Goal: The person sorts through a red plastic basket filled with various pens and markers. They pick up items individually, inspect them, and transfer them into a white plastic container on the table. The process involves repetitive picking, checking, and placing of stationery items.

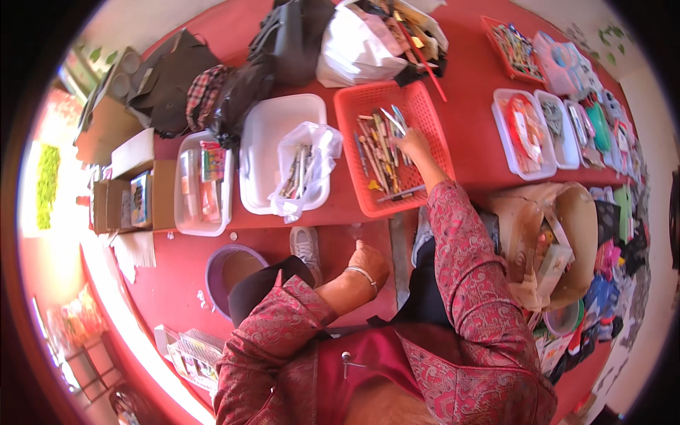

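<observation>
My right hand (412, 144) reaches into a red plastic basket (428, 106). Its fingers are closed on a few slim pens (394, 122), pale and bluish, which stick up and away from me. Below them, many pens and pencils (375, 152) lie loose in the basket, with a small yellow piece (374, 185) near its front side. My left hand (370, 268), with a bangle at the wrist, is curled closed over my lap. What it holds, if anything, is hidden. Left of the basket, a white tub (251, 152) contains a clear plastic bag (322, 145) with more pens inside.
A clear tub (185, 223) of packets and a cardboard box (164, 188) stand at left. Bags, including a white one (350, 53), line the back. Small trays (528, 170) sit at right. Below are a purple bucket (216, 283) and a large cardboard container (577, 234).
</observation>
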Demonstrator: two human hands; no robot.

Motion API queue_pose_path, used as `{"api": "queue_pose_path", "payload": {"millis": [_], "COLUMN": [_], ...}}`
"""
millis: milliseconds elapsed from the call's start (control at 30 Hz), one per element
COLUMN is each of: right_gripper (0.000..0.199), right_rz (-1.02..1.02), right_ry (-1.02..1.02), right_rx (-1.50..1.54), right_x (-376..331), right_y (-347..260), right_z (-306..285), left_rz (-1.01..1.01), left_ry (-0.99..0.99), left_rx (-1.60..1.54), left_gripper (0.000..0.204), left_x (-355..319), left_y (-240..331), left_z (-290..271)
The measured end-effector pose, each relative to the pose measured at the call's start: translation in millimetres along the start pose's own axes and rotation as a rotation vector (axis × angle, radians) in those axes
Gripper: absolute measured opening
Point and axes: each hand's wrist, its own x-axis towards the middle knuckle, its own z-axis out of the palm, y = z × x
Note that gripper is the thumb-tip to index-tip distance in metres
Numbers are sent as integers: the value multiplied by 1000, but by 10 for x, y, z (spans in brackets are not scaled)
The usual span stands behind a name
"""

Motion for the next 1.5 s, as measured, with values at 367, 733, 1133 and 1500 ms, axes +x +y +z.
{"api": "queue_pose_path", "payload": {"millis": [367, 733, 1133, 1500], "right_gripper": [24, 35, 9, 47], "right_rz": [104, 210, 242, 192], "right_ry": [25, -220, -469, 87], "right_rx": [-150, 503, 892, 26], "right_x": [-58, -57, 82, -67], "right_y": [-332, -46, 392, 119], "right_z": [153, -243, -541, -39], "left_rz": [25, -22, 49, 24], "left_ry": [42, 54, 99, 152], "left_rx": [-45, -33, 36, -34], "left_gripper": [19, 17, 16, 14], "left_x": [-69, -109, -86, 80], "left_y": [-27, -11, 17, -5], "left_z": [-45, -87, -155, 185]}}
